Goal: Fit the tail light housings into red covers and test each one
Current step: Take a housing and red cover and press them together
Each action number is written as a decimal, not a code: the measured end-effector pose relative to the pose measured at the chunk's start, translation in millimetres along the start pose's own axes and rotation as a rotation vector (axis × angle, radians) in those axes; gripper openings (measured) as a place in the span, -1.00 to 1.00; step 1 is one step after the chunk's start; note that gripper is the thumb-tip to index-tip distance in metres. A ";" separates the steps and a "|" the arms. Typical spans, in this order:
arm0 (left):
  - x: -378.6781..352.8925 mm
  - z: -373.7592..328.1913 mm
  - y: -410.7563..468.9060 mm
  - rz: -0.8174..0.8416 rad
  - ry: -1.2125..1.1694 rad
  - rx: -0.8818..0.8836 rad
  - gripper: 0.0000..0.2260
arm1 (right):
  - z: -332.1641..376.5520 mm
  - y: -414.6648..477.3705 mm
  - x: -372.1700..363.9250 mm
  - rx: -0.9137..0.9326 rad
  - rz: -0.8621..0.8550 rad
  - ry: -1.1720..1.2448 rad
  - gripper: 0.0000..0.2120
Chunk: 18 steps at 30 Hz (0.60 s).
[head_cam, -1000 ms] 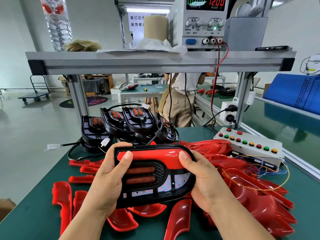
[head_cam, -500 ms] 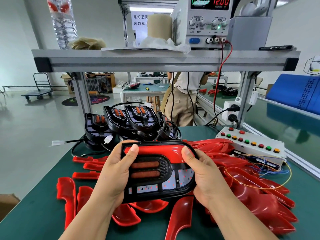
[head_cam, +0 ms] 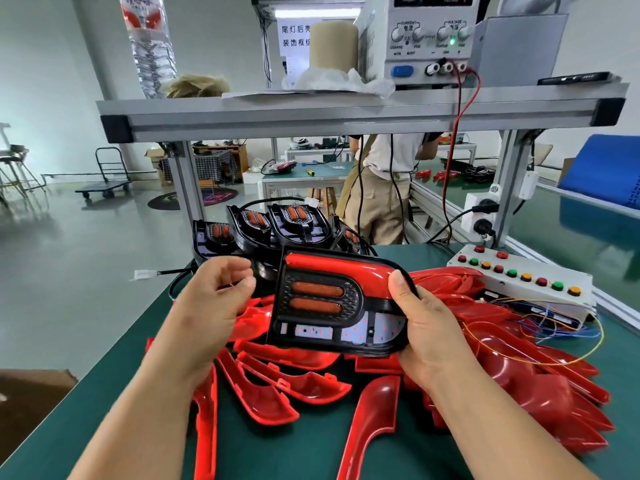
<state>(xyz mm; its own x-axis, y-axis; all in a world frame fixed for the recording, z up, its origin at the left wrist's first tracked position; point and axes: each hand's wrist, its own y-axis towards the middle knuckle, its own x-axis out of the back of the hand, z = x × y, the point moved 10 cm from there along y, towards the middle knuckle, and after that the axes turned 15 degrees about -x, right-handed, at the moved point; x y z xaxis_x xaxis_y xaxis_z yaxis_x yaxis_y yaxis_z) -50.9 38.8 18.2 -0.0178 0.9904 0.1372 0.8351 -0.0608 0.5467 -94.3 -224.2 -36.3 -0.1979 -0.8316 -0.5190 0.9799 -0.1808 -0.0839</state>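
Green matting (head_cam: 311,452) covers the workbench, and most of it lies under loose red covers (head_cam: 277,386), with a deeper heap of them (head_cam: 540,386) to the right. Above this litter the right hand (head_cam: 429,327) grips the right end of a tail light housing (head_cam: 325,306), thumb pressed on the front. The housing is tilted and faces the camera, with a red cover (head_cam: 339,268) seated along its top edge and 2 amber bars in its black grille. The left hand (head_cam: 211,306) hangs just beside the housing's left edge without touching it, fingers loosely curled and holding nothing.

Behind, at the far edge of the bench, more black housings (head_cam: 294,226) stand stacked with their leads, and a white connector (head_cam: 141,274) sticks out past the bench's left side. A white button box (head_cam: 519,271) with red, green and amber buttons sits at the right, thin coloured wires trailing from it.

An aluminium shelf (head_cam: 346,112) spans the bench on 2 posts and bears a bench power supply (head_cam: 426,36), a tape roll (head_cam: 333,43) and a plastic water bottle (head_cam: 149,46). Red and black leads drop from the supply.

Beyond lies a workshop with a glossy grey floor (head_cam: 69,271), a platform trolley (head_cam: 107,181) and another green-topped table, where a person (head_cam: 384,188) in khaki trousers stands. A cardboard box (head_cam: 31,396) sits low on the left.
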 end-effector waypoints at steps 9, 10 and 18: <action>-80.2 8.1 -86.5 0.801 0.712 -0.161 -0.65 | 0.5 -1.4 14.7 -0.021 -0.131 0.061 -0.54; -84.0 14.3 -88.5 0.826 0.783 -0.161 -0.57 | -0.4 -1.8 14.5 -0.028 -0.132 0.065 -0.51; -100.3 -0.8 -72.2 0.773 0.849 -0.376 -0.80 | -1.9 -0.3 17.5 -0.039 -0.137 0.083 -0.49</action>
<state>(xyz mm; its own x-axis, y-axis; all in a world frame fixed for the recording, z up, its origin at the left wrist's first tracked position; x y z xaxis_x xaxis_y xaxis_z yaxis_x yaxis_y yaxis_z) -109.9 -56.2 -34.3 -0.0580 0.2879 0.9559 0.5751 -0.7730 0.2677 -98.0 -237.7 -47.0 -0.3285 -0.7543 -0.5685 0.9445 -0.2677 -0.1906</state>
